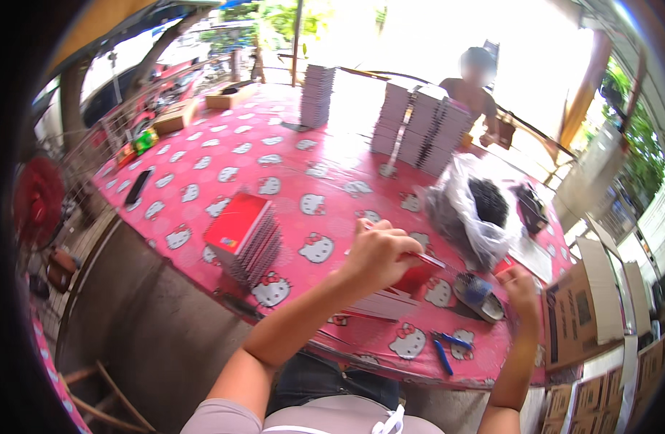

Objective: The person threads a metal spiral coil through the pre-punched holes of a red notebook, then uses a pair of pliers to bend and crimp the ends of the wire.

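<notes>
My left hand (381, 254) is closed on the edge of a red-covered notebook (420, 276), tilted above the table near the front edge. Under it lies a block of white pages (379, 305), partly covered by my wrist. My right hand (519, 291) is at the right, fingers bent together; a small red patch shows by the fingertips, and what they grip is too small to make out. Between my hands sits a grey, oblong item with something blue on it (478, 295). Blue-handled pliers (444, 353) lie nearer to me. Left of my arm stands a stack of red spiral notebooks (243, 235).
A clear plastic bag with a black bundle (486, 202) stands beyond my right hand. Tall notebook stacks (419, 130) and a narrower stack (317, 98) are at the back. A person (477, 90) is across the table. Cardboard boxes (585, 307) border the right; a phone (138, 186) lies left.
</notes>
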Available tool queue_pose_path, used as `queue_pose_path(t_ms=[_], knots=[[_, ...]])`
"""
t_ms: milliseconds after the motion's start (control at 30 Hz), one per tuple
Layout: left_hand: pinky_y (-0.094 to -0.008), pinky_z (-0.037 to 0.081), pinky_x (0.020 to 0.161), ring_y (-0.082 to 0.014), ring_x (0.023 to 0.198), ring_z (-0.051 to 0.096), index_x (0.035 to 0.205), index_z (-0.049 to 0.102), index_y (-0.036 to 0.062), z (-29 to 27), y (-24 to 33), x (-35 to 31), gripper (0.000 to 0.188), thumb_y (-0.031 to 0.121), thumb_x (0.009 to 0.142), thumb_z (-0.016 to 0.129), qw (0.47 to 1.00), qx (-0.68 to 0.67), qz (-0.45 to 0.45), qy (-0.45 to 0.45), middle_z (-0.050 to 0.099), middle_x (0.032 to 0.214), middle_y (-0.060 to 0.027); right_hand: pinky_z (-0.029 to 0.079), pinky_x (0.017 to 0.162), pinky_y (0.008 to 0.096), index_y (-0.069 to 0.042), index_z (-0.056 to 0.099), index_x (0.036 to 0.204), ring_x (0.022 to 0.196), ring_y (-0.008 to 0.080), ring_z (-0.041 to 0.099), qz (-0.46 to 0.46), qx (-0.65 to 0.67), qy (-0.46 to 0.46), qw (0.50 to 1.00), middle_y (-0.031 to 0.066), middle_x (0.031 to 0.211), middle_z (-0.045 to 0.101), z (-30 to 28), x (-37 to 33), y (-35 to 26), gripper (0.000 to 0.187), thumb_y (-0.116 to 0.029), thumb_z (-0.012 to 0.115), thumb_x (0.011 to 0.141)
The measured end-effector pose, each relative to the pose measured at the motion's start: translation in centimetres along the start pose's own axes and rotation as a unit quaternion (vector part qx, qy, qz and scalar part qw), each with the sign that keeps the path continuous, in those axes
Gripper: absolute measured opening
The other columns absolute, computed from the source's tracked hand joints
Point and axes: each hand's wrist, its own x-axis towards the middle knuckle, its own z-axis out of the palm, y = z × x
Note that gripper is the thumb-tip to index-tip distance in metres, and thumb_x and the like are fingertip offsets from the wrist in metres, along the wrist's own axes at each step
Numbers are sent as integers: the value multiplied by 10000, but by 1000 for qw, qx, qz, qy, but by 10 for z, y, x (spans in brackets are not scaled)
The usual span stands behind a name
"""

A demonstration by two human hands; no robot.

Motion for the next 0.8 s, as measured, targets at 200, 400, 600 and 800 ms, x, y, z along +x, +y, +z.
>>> queue_pose_path(t_ms=[200, 400, 600, 800], knots=[[-391, 310, 939, -170, 889, 597, 868, 706, 135, 6, 6, 8, 192, 225, 714, 777, 999, -40, -7, -3, 681, 831, 10, 489, 811, 423, -12, 592, 935, 1021, 328, 589, 27, -177, 38, 983, 165, 1044, 620, 68, -34, 108, 544, -370, 829, 602], [-397, 329, 924, -170, 903, 600, 809, 681, 127, 4, 3, 4, 205, 254, 694, 793, 999, -45, -19, -1, 681, 844, 12, 509, 777, 444, -16, 559, 1082, 912, 358, 640, -33, -187, 0, 982, 196, 995, 649, 56, -8, 74, 514, -242, 782, 678], [-398, 342, 901, -179, 900, 599, 848, 660, 126, 3, 4, 5, 254, 265, 683, 793, 998, -38, -32, -29, 683, 853, 8, 510, 740, 315, -30, 613, 1017, 824, 173, 632, -240, 434, 2, 868, 74, 909, 662, 16, 28, -53, 335, -78, 714, 701], [-376, 382, 866, -205, 895, 601, 906, 649, 111, 4, 4, 13, 297, 259, 686, 783, 995, -75, -45, -36, 674, 875, -17, 499, 685, 314, -31, 599, 948, 744, 155, 607, -251, 287, -56, 923, 47, 806, 630, 9, 52, -71, 327, -36, 734, 651]])
